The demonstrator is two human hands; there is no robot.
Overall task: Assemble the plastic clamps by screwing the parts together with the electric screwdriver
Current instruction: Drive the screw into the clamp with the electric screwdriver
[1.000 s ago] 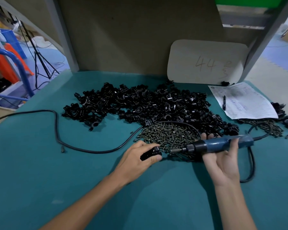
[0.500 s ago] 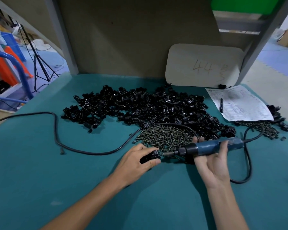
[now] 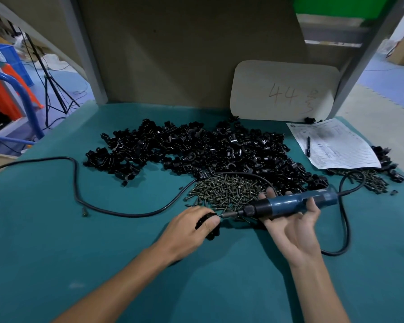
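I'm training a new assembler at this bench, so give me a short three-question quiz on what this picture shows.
1. True or false: the right hand holds the electric screwdriver.
2. The pen lies on: A the paper sheet; B the screw pile; C the cord.
3. Fill in: the screwdriver's bit points at the black ___ gripped by the left hand.
Key: 1 true; 2 A; 3 clamp.
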